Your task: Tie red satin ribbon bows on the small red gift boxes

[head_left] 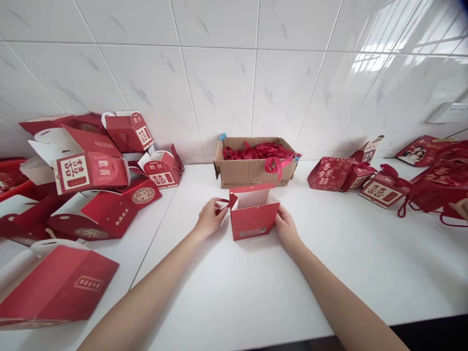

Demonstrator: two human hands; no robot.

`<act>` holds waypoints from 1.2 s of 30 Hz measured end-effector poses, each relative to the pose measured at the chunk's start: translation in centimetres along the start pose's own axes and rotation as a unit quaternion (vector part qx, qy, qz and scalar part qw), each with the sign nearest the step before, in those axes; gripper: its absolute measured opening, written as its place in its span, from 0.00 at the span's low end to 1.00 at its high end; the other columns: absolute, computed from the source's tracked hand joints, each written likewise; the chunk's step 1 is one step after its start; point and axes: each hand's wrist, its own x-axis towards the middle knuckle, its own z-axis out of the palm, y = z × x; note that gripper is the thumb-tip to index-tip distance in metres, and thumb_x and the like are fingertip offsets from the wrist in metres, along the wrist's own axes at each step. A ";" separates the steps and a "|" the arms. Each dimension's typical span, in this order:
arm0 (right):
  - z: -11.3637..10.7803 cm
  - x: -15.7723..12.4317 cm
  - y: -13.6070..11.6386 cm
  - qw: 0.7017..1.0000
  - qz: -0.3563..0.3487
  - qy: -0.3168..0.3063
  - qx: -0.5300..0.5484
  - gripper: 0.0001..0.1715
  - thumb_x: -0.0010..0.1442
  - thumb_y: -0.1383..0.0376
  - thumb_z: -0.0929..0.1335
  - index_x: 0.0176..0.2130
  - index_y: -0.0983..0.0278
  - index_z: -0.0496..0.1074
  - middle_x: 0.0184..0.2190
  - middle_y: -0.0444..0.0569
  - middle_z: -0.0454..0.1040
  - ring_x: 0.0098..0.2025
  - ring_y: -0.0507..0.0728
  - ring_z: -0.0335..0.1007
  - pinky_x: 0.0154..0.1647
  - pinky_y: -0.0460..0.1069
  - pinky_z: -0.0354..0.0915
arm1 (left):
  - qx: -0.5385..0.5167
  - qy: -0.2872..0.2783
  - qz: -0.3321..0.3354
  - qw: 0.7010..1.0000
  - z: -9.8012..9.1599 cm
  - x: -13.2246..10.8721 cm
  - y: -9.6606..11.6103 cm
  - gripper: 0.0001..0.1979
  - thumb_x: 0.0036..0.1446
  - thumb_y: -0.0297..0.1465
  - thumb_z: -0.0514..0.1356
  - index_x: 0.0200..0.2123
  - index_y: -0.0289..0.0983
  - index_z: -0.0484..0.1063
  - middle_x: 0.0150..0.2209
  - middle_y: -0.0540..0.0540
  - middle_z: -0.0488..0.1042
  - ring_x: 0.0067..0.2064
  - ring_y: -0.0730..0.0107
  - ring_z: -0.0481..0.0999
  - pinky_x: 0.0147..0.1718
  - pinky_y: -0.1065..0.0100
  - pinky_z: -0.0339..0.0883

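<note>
A red gift box (255, 222) stands upright on the white table in front of me, its top open and its white inside showing. Its front has a long rounded window near the bottom. At its left side my left hand (211, 218) is closed, pinching a dark red ribbon (222, 207) that reaches the box's edge. My right hand (287, 226) grips the box's right side, the thumb at the near face and the other fingers partly hidden.
Behind the box, a cardboard box (234, 173) holds many red ribbons (256, 150) against the tiled wall. Open red boxes (89, 170) are heaped at the left. Several closed, ribboned boxes (383, 187) stand at the right, where another person's hand (462, 208) shows at the edge.
</note>
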 end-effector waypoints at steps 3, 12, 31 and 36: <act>-0.3 0.0 -0.1 0.998 -0.019 0.011 -0.056 0.13 0.56 0.56 0.64 0.37 0.61 0.69 0.31 0.47 0.73 0.31 0.55 0.66 0.33 0.50 0.63 | -0.012 0.051 0.028 0.998 -1.4 0.1 2.1 0.19 0.47 0.36 0.59 0.42 0.41 0.60 0.48 0.43 0.68 0.49 0.59 0.67 0.45 0.60 0.62; -1.9 0.9 1.3 0.968 -0.044 0.072 -0.238 0.06 0.46 0.64 0.69 0.27 0.59 0.78 0.35 0.52 0.69 0.43 0.63 0.62 0.48 0.57 0.57 | -0.005 -0.115 0.318 0.941 -2.9 -3.6 5.9 0.07 0.52 0.36 0.56 0.27 0.39 0.62 0.55 0.41 0.63 0.59 0.55 0.59 0.53 0.59 0.59; -1.2 1.7 -9.9 0.974 -0.120 -0.176 -0.082 0.14 0.47 0.59 0.74 0.32 0.60 0.69 0.45 0.49 0.72 0.46 0.59 0.70 0.47 0.55 0.66 | 0.021 -0.132 0.257 0.957 -2.5 -2.2 6.0 0.17 0.47 0.42 0.65 0.38 0.40 0.74 0.45 0.44 0.71 0.43 0.64 0.73 0.39 0.66 0.72; -0.9 4.5 -11.8 0.972 -0.075 -0.175 -0.136 0.14 0.40 0.59 0.76 0.28 0.62 0.75 0.38 0.49 0.75 0.42 0.60 0.72 0.40 0.53 0.70 | 0.098 -0.148 0.183 0.967 -4.1 -1.0 8.0 0.21 0.45 0.46 0.64 0.41 0.42 0.74 0.47 0.46 0.72 0.44 0.61 0.74 0.36 0.68 0.71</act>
